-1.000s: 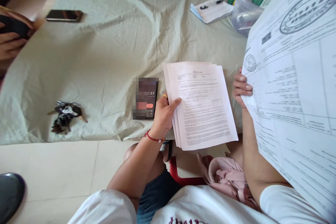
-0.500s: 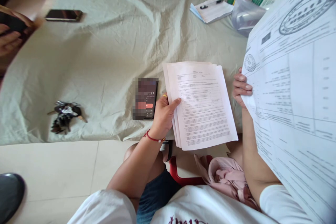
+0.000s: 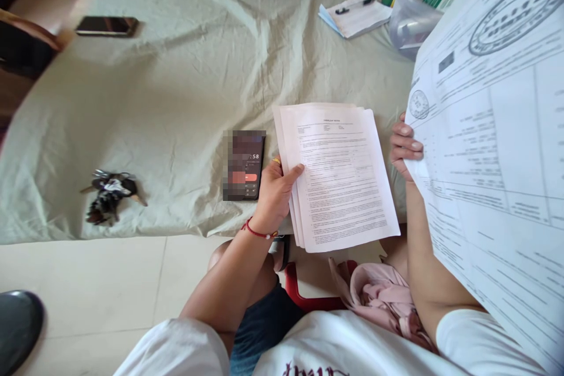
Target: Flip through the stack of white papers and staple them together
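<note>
single head cam, looks fwd-down, close over hands, cloth-covered table beyond.

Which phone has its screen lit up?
The phone next to the left hand. Its screen glows with numbers and a red button. The far phone near the cloth's corner is dark.

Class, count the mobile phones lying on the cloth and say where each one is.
2. One phone lies beside the left hand; another phone lies at the far left edge of the cloth. Others may be hidden.
</note>
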